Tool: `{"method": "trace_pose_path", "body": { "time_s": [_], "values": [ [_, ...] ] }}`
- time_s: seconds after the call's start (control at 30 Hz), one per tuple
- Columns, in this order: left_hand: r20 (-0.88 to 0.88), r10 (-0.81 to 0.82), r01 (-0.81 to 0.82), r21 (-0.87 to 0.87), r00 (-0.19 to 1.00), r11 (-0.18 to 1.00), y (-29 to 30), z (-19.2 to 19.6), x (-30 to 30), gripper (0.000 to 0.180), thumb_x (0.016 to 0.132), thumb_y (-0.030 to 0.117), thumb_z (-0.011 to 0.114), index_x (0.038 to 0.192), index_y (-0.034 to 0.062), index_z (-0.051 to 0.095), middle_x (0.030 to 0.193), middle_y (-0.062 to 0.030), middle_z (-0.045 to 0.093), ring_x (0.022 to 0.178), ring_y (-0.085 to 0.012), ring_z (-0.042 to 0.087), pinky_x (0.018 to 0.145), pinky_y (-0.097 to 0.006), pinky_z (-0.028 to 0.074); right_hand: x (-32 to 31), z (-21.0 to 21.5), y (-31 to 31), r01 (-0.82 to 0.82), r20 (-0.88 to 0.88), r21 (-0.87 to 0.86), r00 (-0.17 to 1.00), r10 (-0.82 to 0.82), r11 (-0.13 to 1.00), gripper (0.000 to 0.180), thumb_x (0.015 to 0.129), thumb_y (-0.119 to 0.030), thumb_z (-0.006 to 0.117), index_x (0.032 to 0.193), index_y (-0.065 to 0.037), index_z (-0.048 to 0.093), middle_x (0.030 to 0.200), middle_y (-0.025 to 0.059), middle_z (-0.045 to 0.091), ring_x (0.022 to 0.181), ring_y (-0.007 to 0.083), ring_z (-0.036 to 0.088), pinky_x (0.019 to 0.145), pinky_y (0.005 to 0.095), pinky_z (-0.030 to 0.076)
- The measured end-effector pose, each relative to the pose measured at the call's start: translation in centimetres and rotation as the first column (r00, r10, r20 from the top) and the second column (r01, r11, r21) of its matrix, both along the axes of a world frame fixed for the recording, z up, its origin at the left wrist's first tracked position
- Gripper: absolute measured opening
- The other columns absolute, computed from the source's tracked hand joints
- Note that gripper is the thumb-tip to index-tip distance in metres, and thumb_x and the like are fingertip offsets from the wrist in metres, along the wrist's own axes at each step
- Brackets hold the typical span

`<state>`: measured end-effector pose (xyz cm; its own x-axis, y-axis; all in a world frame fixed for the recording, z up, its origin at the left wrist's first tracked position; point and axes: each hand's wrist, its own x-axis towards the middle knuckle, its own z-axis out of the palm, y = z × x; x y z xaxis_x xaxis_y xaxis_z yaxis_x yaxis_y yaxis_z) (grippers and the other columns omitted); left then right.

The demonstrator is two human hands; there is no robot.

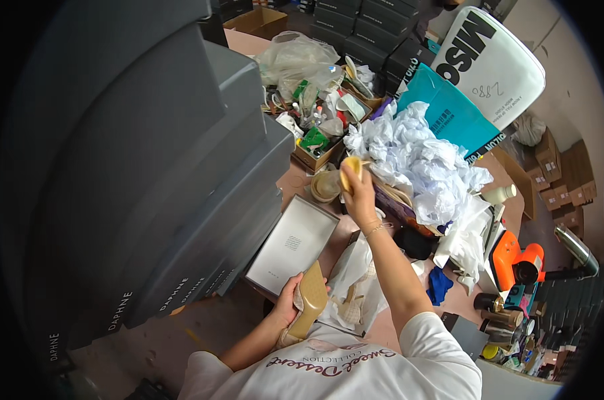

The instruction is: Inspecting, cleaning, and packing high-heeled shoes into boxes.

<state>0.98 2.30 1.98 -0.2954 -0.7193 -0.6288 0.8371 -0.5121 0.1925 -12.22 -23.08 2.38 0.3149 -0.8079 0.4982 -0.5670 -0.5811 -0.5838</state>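
My left hand point(289, 301) is closed round a tan shoe point(313, 292), its smooth sole turned up, close to my body. Stretched forward over the table, my right hand point(361, 197) grips a yellow oval pad point(351, 171); its exact kind is unclear. Just left of that hand stands a small pale tub point(325, 187). A grey shoebox lid point(301, 233) lies beyond the held shoe. Under my right forearm, white tissue paper point(345, 267) and a beige shoe point(351, 308) rest in an open shoebox.
Tall stacks of dark shoeboxes point(162, 167) rise along the left. Crumpled white paper point(422, 163) heaps up beyond my right hand, before a teal bag point(445, 110). An orange heat gun point(529, 261) sits at the right. A cluttered carton point(315, 157) stands at the back.
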Motion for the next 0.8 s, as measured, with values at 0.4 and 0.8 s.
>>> {"method": "trace_pose_path", "body": {
  "time_s": [0.4,0.8],
  "values": [
    [0.001,-0.010,0.010,-0.076,1.000,0.997,-0.5,2.2,-0.1,0.053,0.090,0.043,0.045,0.126,0.0040,0.048,0.115,-0.0152,0.058,0.104,-0.0281,0.059,0.087,-0.039,0.049,-4.0,4.3,10.4,-0.059,0.195,0.537,0.979,-0.055,0.841,0.022,0.091,-0.021,0.055,0.100,-0.001,0.060,0.085,0.0155,0.063,0.077,0.0234,0.061,0.070,0.0314,0.047],
    [0.181,-0.452,0.484,-0.231,0.873,0.844,1.3,3.8,-8.7,0.047,0.097,0.042,0.038,0.128,0.0065,0.046,0.114,-0.0076,0.057,0.100,-0.0153,0.057,0.084,-0.028,0.048,-10.7,4.4,25.0,0.393,-0.196,0.240,0.915,-0.352,0.887,0.018,0.084,-0.025,0.060,0.076,-0.009,0.057,0.067,0.0098,0.058,0.057,0.0271,0.059,0.048,0.0375,0.045]
  ]
}}
